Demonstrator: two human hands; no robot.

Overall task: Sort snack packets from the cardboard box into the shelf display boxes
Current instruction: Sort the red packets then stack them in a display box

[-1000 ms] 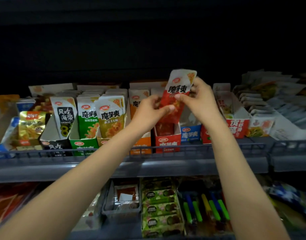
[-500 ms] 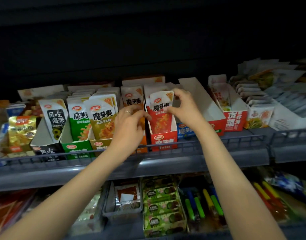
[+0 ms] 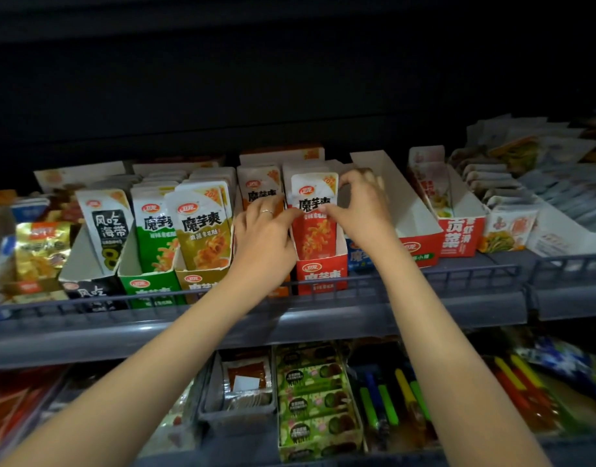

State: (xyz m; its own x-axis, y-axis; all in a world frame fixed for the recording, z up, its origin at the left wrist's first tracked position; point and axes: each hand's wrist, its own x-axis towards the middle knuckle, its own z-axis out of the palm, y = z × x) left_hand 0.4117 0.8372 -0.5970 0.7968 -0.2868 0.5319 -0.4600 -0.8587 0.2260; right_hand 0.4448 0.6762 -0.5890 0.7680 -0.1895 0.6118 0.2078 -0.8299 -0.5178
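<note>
**A:** What are the grips doing?

**B:** Both grips meet on one red packet. The right hand curls over its upper right corner with the thumb on the front, pinching it. The left hand pinches the left edge between thumb and forefinger. A ring shows on one finger.

**A:** Where is the packet?

**B:** It stands upright, with its lower part down inside the red display box just below the grips. It sits in front of a row of like packets.

**A:** What lies around?

**B:** Just left of the grips stands an orange packet. Farther left are yellow-brown packets and green packets, each in their own boxes. Right of the grips sits a long white box. Below, a wire rail runs along the front of the shelf. The cardboard box is not in view.

**A:** Which step is this?

**B:** Seating the packet, by my reading. The next move probably calls for settling it square and releasing both grips without tipping it. After that comes fetching another packet.
</note>
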